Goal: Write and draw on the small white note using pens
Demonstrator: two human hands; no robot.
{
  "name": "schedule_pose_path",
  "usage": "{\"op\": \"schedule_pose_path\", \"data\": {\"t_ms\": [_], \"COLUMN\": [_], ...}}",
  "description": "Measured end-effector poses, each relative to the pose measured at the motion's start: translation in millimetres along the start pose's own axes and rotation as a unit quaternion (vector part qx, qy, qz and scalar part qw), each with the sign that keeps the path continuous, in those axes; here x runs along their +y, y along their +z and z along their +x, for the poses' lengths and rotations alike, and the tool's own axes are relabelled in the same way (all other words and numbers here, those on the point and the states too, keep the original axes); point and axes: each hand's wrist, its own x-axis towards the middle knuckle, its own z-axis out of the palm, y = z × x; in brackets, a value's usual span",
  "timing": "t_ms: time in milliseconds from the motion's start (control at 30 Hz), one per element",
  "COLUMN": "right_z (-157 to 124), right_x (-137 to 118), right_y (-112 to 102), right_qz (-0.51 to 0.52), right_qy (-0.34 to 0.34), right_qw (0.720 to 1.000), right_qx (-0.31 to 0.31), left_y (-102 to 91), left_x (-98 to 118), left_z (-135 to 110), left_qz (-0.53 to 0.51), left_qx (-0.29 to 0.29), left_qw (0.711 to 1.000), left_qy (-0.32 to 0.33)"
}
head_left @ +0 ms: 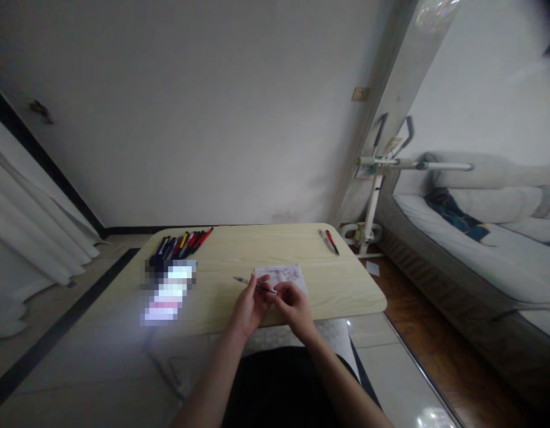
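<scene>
My left hand [250, 306] and my right hand [293, 306] meet over the near edge of a pale wooden table [346, 285]. Both pinch a thin dark pen [252, 285] that lies level between them, its tip pointing left. Just behind the hands lies a small sheet of paper [284, 275] with faint drawing on it. The fingers of both hands are curled round the pen.
A row of several coloured pens [181, 244] lies at the table's far left, with a blurred patch [168, 291] in front of it. Two pens [329, 241] rest at the far right. A white stand [370, 202] and a bed [480, 238] are to the right.
</scene>
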Motion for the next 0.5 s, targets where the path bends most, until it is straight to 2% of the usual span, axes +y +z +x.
{"op": "schedule_pose_path", "data": {"t_ms": [133,500], "right_z": [-1.4,-3.3], "right_x": [-2.7,-7.0], "right_y": [0.3,-1.5], "right_qz": [0.005,-0.006], "right_qy": [-0.004,-0.004], "right_qw": [1.0,1.0], "right_qx": [-0.007,-0.006], "left_y": [0.7,-3.0], "left_x": [1.0,-0.1], "left_z": [-0.3,0.2], "left_qz": [0.004,-0.001], "left_qx": [0.013,-0.011], "left_qw": [1.0,1.0], "left_qy": [-0.005,-0.012]}}
